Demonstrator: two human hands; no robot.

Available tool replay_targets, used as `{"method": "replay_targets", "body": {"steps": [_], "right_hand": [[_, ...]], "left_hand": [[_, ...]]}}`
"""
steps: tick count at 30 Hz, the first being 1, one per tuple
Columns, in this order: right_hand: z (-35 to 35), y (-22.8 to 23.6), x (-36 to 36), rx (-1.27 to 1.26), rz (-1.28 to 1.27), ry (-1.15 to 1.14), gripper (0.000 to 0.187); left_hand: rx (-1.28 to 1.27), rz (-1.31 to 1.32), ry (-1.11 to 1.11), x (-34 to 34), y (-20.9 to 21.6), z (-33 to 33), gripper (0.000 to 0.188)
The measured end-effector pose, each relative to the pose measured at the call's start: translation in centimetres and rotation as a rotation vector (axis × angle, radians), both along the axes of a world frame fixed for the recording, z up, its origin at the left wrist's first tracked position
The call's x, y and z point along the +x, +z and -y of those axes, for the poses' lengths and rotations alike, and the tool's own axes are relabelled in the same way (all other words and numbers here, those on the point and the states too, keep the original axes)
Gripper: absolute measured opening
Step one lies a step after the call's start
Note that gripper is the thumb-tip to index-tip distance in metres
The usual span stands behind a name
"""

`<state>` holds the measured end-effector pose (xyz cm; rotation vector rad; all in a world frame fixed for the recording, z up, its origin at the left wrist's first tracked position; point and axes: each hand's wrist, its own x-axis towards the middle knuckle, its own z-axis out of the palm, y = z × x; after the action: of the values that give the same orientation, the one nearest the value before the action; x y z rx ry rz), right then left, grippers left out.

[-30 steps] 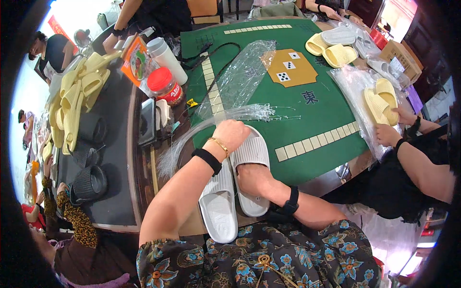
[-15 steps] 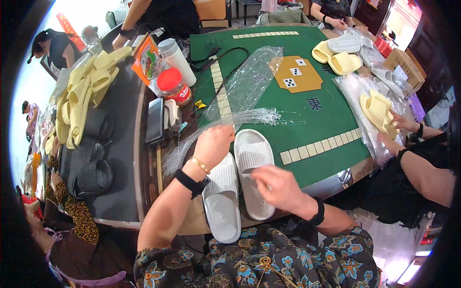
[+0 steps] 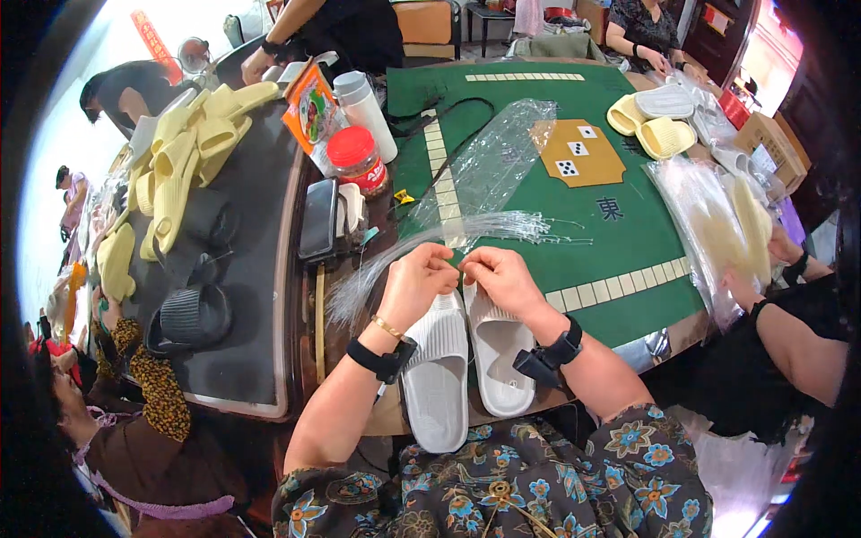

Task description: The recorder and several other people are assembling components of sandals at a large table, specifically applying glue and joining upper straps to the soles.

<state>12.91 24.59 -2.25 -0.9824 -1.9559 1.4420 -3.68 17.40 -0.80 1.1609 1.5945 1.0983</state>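
White slippers (image 3: 437,399) lie side by side at the near edge of a green table (image 3: 628,238), head view, as left hand (image 3: 420,280) and right hand (image 3: 506,282) nearly meet over the toes. Fingers curl inward; whether they grip clear strands (image 3: 502,226) cannot be told. Fingertip work at the toes appears underway, calling for a fine, steady pinch.

Left hand (image 3: 420,280) and right hand (image 3: 507,280) nearly meet.
Their bent fingers sit over the front ends of two white slippers (image 3: 437,394); clear strands (image 3: 480,226) lie just beyond, partly on a green mat (image 3: 628,244).
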Motion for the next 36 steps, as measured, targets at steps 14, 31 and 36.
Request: {"method": "replay_targets", "body": {"steps": [14, 31, 36], "right_hand": [[0.1, -1.8, -0.1, 0.169, -0.060, -0.019, 0.025], [0.5, -1.6, 0.2, 0.075, -0.204, -0.028, 0.010], [0.5, -1.5, 0.1, 0.132, -0.177, -0.038, 0.010]], "left_hand": [[-0.169, 0.215, -0.025, -1.6, 1.3, 0.9, 0.012], [0.006, 0.055, 0.093, 0.7, -0.8, 1.6, 0.008], [0.002, -0.032, 0.101, 0.6, -1.4, 1.8, 0.016]]}}
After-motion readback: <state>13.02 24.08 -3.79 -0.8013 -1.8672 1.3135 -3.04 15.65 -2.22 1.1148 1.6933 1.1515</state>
